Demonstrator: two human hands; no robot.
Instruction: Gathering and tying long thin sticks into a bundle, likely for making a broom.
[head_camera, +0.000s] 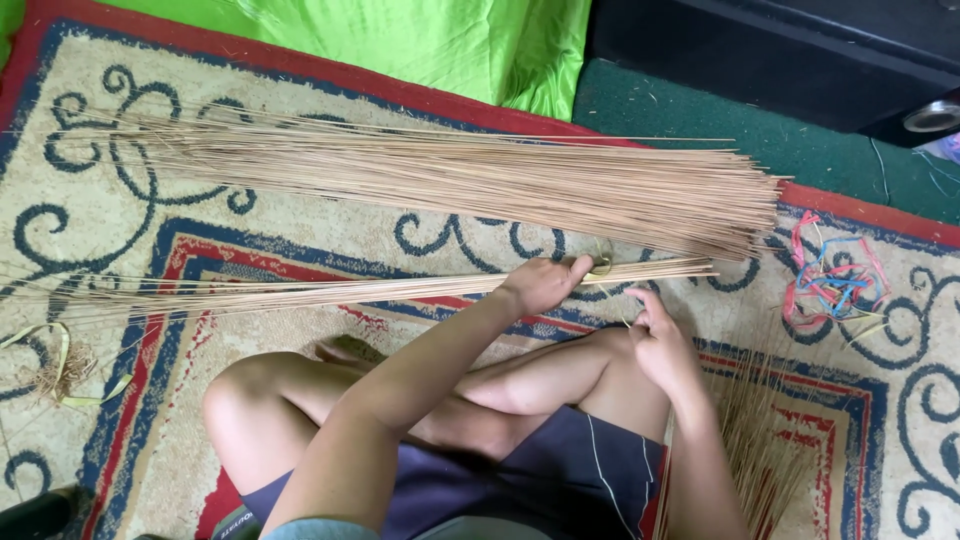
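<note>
I sit cross-legged on a patterned rug (150, 230). My left hand (545, 282) grips a thin bundle of long tan sticks (300, 293) that lies across the rug in front of my knees, near its thick right end. My right hand (660, 345) rests on my knee just right of it, fingers pinched on a thin pale strand that runs toward the bundle; a small loop of strand (600, 262) sits on the sticks by my left thumb. A far larger heap of the same sticks (450, 175) lies further away, parallel to the bundle.
A tangle of coloured strings (835, 280) lies on the rug at right. More loose sticks (760, 450) lie by my right leg. Pale strips and fibre scraps (60, 370) sit at left. Bright green cloth (420, 40) and a dark speaker box (800, 50) are beyond the rug.
</note>
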